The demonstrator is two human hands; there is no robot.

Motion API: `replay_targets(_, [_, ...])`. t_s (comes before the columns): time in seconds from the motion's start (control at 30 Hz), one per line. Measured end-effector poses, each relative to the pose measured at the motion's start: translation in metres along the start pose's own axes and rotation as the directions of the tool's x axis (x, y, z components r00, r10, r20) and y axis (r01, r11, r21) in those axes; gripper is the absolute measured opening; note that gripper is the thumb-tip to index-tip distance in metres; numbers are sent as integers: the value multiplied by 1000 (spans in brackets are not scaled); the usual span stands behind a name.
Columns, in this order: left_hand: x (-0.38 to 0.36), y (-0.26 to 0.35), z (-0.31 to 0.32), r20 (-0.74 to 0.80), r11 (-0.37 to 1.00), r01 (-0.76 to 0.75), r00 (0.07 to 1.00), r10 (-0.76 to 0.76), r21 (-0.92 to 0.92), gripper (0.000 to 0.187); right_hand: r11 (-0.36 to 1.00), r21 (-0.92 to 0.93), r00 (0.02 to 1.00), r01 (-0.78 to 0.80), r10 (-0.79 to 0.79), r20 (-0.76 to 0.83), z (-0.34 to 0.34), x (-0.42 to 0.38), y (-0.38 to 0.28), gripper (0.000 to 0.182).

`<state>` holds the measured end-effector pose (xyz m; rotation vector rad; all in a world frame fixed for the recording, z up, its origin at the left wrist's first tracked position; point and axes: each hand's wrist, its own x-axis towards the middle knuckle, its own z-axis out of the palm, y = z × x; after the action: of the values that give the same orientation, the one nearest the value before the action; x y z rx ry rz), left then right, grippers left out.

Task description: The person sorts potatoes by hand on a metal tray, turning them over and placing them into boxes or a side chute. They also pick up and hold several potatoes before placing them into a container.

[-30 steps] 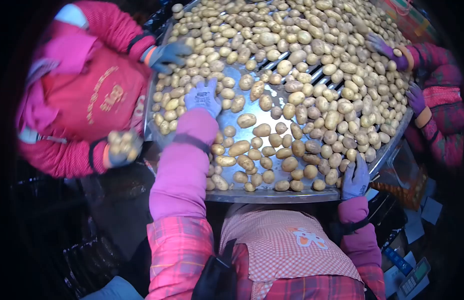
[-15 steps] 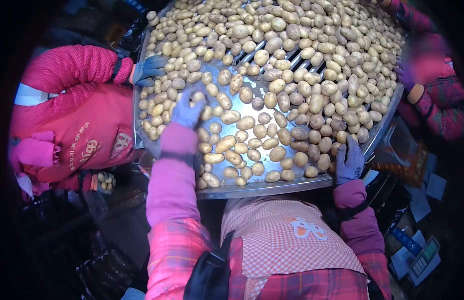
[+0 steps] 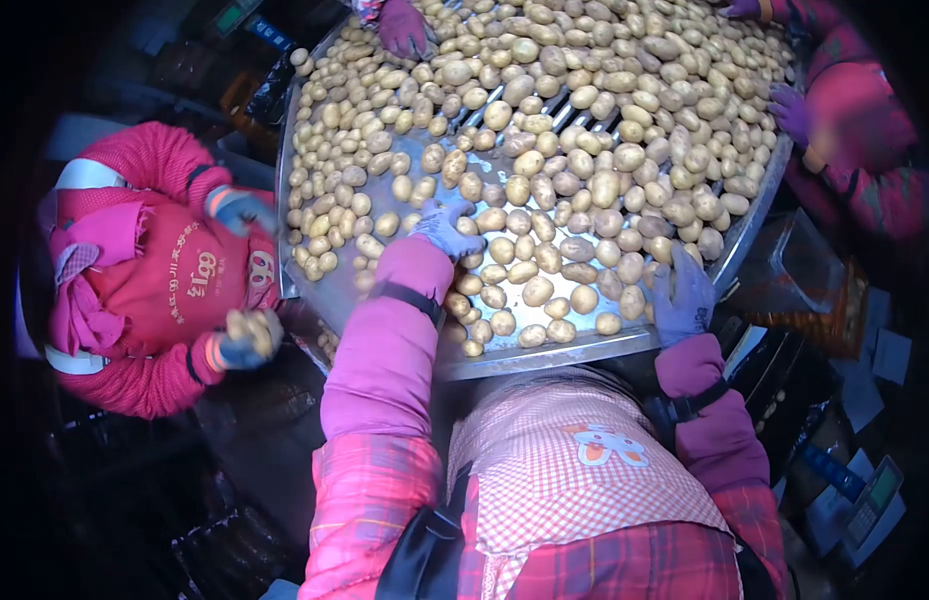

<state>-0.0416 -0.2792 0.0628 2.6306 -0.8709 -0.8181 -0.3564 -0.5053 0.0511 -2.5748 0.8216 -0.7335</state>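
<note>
Potatoes [image 3: 537, 291] lie thickly over a metal sorting table [image 3: 575, 348], thinning out at its near edge. My left hand [image 3: 447, 228], in a lavender glove, rests among the potatoes left of the table's middle. Its fingers are spread against the nearest ones, and I see none gripped. At the right front corner, my right hand [image 3: 683, 300] wears the same kind of glove. Its fingers stretch forward beside the potatoes at the rim; part of the palm side is hidden.
On the left a co-worker holds several potatoes [image 3: 251, 326] in one gloved hand, the other hand [image 3: 243, 210] raised. Another person's gloved hand [image 3: 407, 30] reaches in at the back. A person stands at the right. A plastic crate [image 3: 800, 270] and a scale [image 3: 873, 510] are below right.
My left hand has moved right across the table, leaving bare metal behind it. The left co-worker has drawn back from the table. A hand has come in at the back.
</note>
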Motion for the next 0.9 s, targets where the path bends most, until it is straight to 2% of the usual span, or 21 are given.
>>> replay_targets(0.07, [-6,5,3,-19,998,58,998,-58,25,75,1000,0,1000,-11,11,-5,0,-1,1,35])
replay_targets(0.13, [-2,-15,11,-45,821,-180,982,185,-541,59,1000,-6,1000,-14,13,-17,1,-2,2,36])
replay_targets(0.17, [-10,-12,10,-46,827,-182,981,186,-532,59,1000,2,1000,-18,18,-23,0,-3,3,36])
replay_targets(0.23, [-55,7,0,-45,391,-44,999,8,-919,43,1000,-12,1000,-20,20,-1,0,-3,3,36])
replay_targets(0.27, [-96,51,-15,10,274,56,986,-166,-960,37,1000,-1,1000,-17,17,-5,1,-4,2,36])
replay_targets(0.3, [-99,48,-4,11,230,35,994,-104,-972,57,999,38,1000,-6,7,-22,1,-4,3,36])
replay_targets(0.37, [-127,90,0,19,19,22,989,-145,-1000,57,998,60,999,1,2,-46,3,-10,8,37])
replay_targets(0.43, [-132,107,7,28,-200,48,994,102,-979,42,983,182,980,18,19,-199,14,-14,5,43])
replay_targets(0.47, [-132,120,15,-7,-187,19,991,134,-982,42,820,543,981,-180,191,36,4,-12,-13,46])
replay_targets(0.5, [-134,129,21,14,-180,43,988,155,-983,42,497,766,912,-408,265,314,-10,-12,-36,49])
replay_targets(0.57, [-134,153,30,54,16,51,928,368,-999,47,292,840,888,-457,197,415,-29,-9,-59,50])
replay_targets(0.6, [-132,167,36,141,36,139,894,425,-990,43,177,821,839,-543,154,522,-33,-11,-57,48])
replay_targets(0.63, [-133,182,45,130,65,113,897,422,-991,38,60,783,784,-620,96,613,-36,-15,-51,47])
replay_targets(0.67, [-127,184,60,121,220,35,911,395,-975,36,221,897,923,-384,55,381,-22,-26,-37,46])
replay_targets(0.7, [-119,184,73,101,366,-47,921,376,-930,34,375,905,976,-200,-1,217,-12,-33,-16,43])
replay_targets(0.73, [-118,194,74,130,310,-7,899,418,-951,33,-79,888,878,-453,131,460,-20,-38,-7,40])
replay_targets(0.77, [-120,210,71,158,256,39,872,463,-966,31,-538,658,721,-526,128,681,-30,-40,2,38])
replay_targets(0.8, [-127,227,68,107,253,-12,886,452,-967,29,-509,662,694,-551,161,702,-45,-45,17,35])
replay_targets(0.83, [-120,238,73,254,-26,306,833,492,-952,28,-572,608,658,-550,151,737,-45,-50,30,38])
replay_targets(0.87, [-117,251,80,-53,369,-313,820,570,-875,28,-535,634,692,-558,121,711,-55,-59,36,38])
replay_targets(0.9, [-115,264,87,-274,504,-797,593,757,-333,28,-491,663,723,-565,91,684,-66,-70,39,38])
